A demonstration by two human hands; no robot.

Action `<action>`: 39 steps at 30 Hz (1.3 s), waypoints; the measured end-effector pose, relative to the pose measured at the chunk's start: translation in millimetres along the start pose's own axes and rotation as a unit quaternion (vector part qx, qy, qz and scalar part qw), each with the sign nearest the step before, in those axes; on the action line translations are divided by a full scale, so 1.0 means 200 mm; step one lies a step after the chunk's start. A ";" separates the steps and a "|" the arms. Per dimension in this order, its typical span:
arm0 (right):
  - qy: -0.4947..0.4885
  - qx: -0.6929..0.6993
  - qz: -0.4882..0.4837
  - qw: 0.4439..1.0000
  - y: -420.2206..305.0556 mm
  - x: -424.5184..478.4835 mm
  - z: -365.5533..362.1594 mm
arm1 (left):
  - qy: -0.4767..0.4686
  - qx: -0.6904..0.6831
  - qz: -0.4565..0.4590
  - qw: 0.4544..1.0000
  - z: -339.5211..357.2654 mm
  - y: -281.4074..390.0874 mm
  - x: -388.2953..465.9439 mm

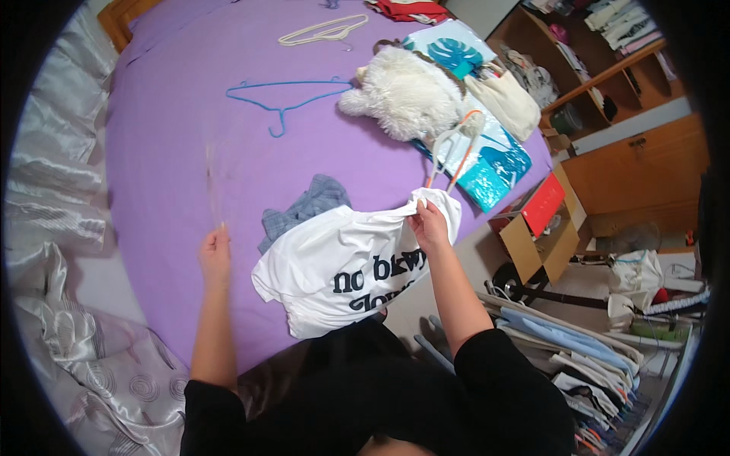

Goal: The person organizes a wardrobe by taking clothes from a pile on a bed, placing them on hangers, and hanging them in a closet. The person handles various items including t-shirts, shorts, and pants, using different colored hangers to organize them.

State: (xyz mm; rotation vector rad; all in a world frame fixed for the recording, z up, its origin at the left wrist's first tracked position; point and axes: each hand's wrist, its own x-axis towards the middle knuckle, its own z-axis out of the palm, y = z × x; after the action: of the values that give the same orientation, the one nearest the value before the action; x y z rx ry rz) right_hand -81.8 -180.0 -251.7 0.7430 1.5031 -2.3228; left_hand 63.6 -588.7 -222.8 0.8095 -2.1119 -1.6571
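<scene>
My right hand (430,228) pinches the upper edge of a white T-shirt (308,245) with black lettering, which spreads across the near edge of the bed. My left hand (215,251) is closed on a thin, pale object (212,176) that stands up from the fist; it is too blurred to name. Beyond the shirt and partly under it lies a crumpled blue-grey checked cloth (305,205). A white and orange clothes hanger (467,142) reaches up from behind the shirt, beside my right hand. Farther off, a blue hanger (279,105) lies flat on the bed.
The bed's purple sheet (165,228) bears pale hangers (325,31), a fluffy white plush item (405,94), plastic-wrapped packages (496,165) and a cream cloth bag (507,102). Silvery curtains (57,199) hang at left. An open cardboard box (536,245) and clothes rack (593,359) stand right.
</scene>
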 end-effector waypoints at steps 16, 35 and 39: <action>-0.108 -0.268 -0.249 0.925 -1.14 -1.54 0.01 | -0.583 -0.200 0.268 0.741 1.03 1.55 -0.77; 0.483 -0.381 -0.485 0.622 -0.86 -2.36 -0.70 | -0.548 -0.158 0.397 0.719 1.37 2.11 -1.62; 0.523 -0.422 -0.572 0.470 -0.76 -2.49 -0.74 | -0.592 -0.181 0.317 0.718 1.30 2.08 -1.62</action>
State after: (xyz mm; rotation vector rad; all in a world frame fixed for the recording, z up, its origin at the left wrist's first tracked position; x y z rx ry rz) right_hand 297.9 -3.8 93.3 0.9644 4.1829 -0.5347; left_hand 70.8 -122.1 135.4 -1.3488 -2.0499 -2.2181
